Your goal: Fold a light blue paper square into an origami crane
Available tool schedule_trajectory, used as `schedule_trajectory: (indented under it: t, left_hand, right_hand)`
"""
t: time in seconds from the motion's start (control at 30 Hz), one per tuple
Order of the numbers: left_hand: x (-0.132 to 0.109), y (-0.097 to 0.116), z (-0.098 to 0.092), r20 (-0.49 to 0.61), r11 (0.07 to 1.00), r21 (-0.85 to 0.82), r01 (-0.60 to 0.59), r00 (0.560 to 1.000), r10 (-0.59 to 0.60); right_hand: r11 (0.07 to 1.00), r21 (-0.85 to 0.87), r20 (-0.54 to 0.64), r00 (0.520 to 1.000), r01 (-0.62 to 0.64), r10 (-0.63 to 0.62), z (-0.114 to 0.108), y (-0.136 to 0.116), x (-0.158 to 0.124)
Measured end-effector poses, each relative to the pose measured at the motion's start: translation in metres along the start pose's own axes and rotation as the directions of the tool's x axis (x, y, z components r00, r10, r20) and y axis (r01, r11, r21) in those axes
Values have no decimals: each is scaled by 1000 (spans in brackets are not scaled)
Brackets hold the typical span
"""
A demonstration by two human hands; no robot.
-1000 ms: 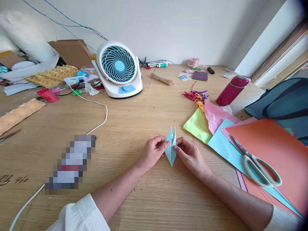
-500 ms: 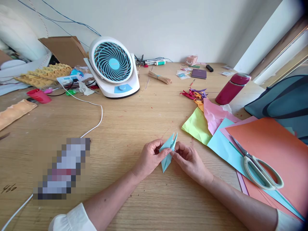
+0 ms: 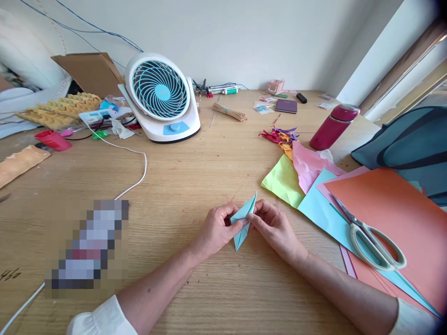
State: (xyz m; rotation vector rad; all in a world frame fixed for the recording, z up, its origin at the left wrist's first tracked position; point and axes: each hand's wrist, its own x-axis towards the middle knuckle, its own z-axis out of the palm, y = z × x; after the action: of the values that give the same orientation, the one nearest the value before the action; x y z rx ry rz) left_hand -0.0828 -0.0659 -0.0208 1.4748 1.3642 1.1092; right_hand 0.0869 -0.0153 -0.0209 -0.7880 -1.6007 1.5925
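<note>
A small folded light-blue paper (image 3: 243,217), pointed at top and bottom, is held between both hands just above the wooden table (image 3: 195,177). My left hand (image 3: 219,229) pinches its left side, thumb across the front. My right hand (image 3: 275,228) grips its right edge between thumb and fingers, the thumb tips of the two hands close together. The paper's upper point leans to the right. Some fingertips are hidden behind the paper.
Scissors (image 3: 366,235) lie on orange (image 3: 401,200) and blue sheets at the right. Beyond are crumpled green paper (image 3: 284,181), a red bottle (image 3: 334,126) and a bag (image 3: 405,144). A fan (image 3: 160,95) stands at the back left; a white cable (image 3: 145,167) runs beside it.
The two upper points of the folded paper, apart before, now look like a single point leaning right. The whole view has shifted slightly; both hands keep their hold.
</note>
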Motion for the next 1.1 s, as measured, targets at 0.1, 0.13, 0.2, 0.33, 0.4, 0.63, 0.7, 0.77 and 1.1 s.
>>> schedule_trajectory:
  t: [0.1, 0.13, 0.2, 0.33, 0.4, 0.63, 0.7, 0.77, 1.1]
  left_hand:
    - [-1, 2, 1, 2, 999, 46, 0, 1000, 0]
    - [-1, 3, 1, 2, 999, 47, -4, 1000, 4]
    - [0, 5, 1, -1, 999, 37, -17, 1000, 17]
    - [1, 10, 0, -18, 998, 56, -17, 1000, 18]
    - [1, 11, -1, -6, 997, 79, -1, 1000, 2]
    - [1, 12, -4, 63, 995, 97, 4, 998, -11]
    - [1, 12, -4, 82, 995, 102, 12, 996, -21]
    - [0, 12, -5, 88, 995, 102, 22, 996, -31]
    - [0, 13, -5, 108, 989, 141, 44, 992, -60]
  right_hand:
    - [1000, 22, -1, 1000, 18, -18, 1, 1, 0]
    - [999, 34, -7, 1000, 31, -30, 1, 2, 0]
    - [997, 55, -15, 999, 46, -45, 2, 3, 0]
    - [996, 76, -24, 999, 35, -33, 2, 2, 1]
    - [995, 90, -42, 999, 37, -33, 2, 2, 1]
    - [997, 68, -26, 999, 35, -34, 2, -2, 1]
    - [997, 72, -25, 1000, 19, -17, 2, -3, 2]
    - [998, 70, -37, 999, -1, 4, 1, -5, 2]
    - [993, 111, -67, 997, -39, 46, 0, -6, 0]
